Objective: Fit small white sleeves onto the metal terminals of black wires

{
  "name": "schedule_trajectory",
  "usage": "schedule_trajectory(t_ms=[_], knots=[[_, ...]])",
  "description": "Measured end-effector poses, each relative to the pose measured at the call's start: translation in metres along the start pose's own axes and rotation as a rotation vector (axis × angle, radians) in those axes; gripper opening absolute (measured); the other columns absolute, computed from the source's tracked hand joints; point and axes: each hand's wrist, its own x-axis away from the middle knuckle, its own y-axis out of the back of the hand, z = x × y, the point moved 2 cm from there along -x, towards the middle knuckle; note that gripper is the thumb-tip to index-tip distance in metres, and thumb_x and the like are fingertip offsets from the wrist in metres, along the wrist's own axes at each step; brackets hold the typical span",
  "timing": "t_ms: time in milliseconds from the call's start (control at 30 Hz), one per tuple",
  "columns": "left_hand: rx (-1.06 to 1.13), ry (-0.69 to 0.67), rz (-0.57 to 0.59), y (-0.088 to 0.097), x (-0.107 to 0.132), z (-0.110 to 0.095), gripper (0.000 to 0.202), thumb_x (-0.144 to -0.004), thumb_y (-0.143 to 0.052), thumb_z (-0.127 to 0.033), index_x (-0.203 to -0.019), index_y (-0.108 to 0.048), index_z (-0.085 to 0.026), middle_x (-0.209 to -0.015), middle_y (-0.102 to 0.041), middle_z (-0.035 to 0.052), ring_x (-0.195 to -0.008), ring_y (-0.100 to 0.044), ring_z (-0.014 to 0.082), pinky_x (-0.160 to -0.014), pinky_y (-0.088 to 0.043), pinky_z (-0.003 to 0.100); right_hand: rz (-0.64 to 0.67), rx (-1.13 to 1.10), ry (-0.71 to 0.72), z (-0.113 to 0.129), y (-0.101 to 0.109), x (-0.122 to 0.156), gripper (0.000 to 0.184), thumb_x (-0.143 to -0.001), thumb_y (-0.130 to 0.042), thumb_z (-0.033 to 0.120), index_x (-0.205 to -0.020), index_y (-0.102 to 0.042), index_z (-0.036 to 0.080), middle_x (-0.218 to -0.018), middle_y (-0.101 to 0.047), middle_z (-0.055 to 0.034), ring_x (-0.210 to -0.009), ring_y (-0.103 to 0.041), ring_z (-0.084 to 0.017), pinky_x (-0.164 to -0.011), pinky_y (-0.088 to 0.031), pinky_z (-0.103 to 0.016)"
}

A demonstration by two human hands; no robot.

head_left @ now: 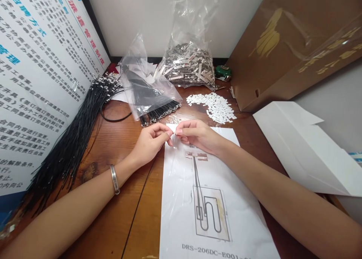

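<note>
My left hand (pixel 154 140) and my right hand (pixel 195 134) meet fingertip to fingertip over the top edge of a printed drawing sheet (pixel 181 213). Both pinch at a tiny pale piece between them, too small to make out. A thin black line runs from below my left hand to the table's front; whether it is a wire or a seam I cannot tell. Just beyond my fingers lie a clear bag of black wires (pixel 152 89) with bare metal ends and a loose pile of small white plastic housings (pixel 216 107).
A clear bag of metal strips (pixel 189 65) stands at the back, beside a green object (pixel 223 72). On the left, a black wire bundle (pixel 70 138) with white ends leans by a printed board (pixel 42 63). A brown box (pixel 283 44) and white folded card (pixel 305 146) stand right.
</note>
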Motion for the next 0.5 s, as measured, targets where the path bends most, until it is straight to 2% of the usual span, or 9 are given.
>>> schedule_trajectory(t_ms=[500], knots=[[-0.061, -0.024, 0.022, -0.0003, -0.0002, 0.0003, 0.016, -0.082, -0.062, -0.032, -0.080, -0.061, -0.015, -0.058, -0.062, -0.0025, -0.050, -0.048, 0.0066, -0.052, -0.036, 0.022, -0.031, 0.002, 0.013, -0.0009, -0.0004, -0.0008, 0.017, -0.067, -0.074, 0.029, -0.066, -0.065, 0.015, -0.059, -0.052, 0.0018, -0.050, -0.040, -0.007, -0.049, -0.023, -0.026]])
